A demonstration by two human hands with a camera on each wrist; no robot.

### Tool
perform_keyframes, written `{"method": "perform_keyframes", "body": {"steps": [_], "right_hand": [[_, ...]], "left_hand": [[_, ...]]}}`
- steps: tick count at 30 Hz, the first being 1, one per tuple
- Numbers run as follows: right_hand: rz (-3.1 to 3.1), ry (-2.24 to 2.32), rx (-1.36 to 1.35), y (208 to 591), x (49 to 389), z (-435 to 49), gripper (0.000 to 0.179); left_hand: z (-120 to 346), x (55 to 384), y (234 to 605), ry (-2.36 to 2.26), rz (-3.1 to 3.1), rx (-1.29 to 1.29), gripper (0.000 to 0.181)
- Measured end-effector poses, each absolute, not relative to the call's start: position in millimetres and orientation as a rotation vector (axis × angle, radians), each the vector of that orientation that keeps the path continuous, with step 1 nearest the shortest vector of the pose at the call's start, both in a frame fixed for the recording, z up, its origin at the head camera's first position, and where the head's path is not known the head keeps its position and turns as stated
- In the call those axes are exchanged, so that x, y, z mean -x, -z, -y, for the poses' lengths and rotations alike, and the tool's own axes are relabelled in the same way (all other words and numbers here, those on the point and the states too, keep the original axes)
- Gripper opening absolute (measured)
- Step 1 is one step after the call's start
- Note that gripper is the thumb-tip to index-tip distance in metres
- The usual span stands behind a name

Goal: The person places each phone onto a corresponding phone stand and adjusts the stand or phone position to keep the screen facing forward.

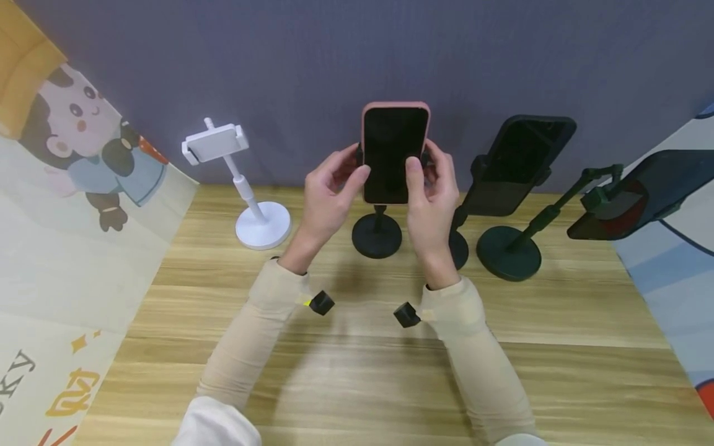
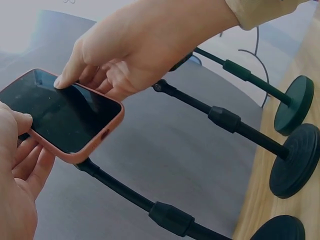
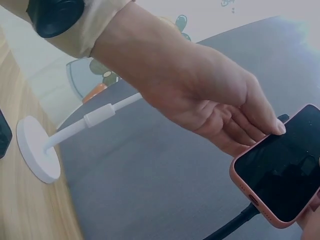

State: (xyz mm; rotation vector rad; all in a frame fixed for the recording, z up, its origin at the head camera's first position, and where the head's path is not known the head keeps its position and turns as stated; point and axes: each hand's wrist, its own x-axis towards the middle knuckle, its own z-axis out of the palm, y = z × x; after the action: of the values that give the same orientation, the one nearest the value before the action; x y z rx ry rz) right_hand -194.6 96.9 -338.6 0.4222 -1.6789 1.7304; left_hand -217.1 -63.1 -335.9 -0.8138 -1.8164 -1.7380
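A phone in a pink case [image 1: 393,155] stands upright, dark screen facing me, at the top of a black phone stand [image 1: 377,236]. My left hand [image 1: 333,192] grips its left edge, thumb at the screen's border and fingers curled behind. On the opposite edge, my right hand [image 1: 434,207] holds it likewise, with the thumb lying on the screen. Dark clamp parts of the holder show beside the fingers; most of the holder is hidden behind the phone. In the left wrist view the stand's black pole [image 2: 170,217] runs up to the phone's back.
To the left stands a white phone stand [image 1: 263,225] with a bare holder. On the right, a black phone [image 1: 519,164] sits in another black stand, and a green stand [image 1: 509,253] carries a dark phone [image 1: 649,195]. A grey panel [image 1: 279,74] rises behind the wooden table [image 1: 357,371].
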Motion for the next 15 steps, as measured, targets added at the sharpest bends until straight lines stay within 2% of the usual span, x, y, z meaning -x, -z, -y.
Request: {"method": "perform_keyframes", "body": {"steps": [15], "right_hand": [[1.785,-1.794,-0.327,350,188,-97,0.038]], "left_hand": [[66,212,350,1.771,1.915,0.756,0.031]]}}
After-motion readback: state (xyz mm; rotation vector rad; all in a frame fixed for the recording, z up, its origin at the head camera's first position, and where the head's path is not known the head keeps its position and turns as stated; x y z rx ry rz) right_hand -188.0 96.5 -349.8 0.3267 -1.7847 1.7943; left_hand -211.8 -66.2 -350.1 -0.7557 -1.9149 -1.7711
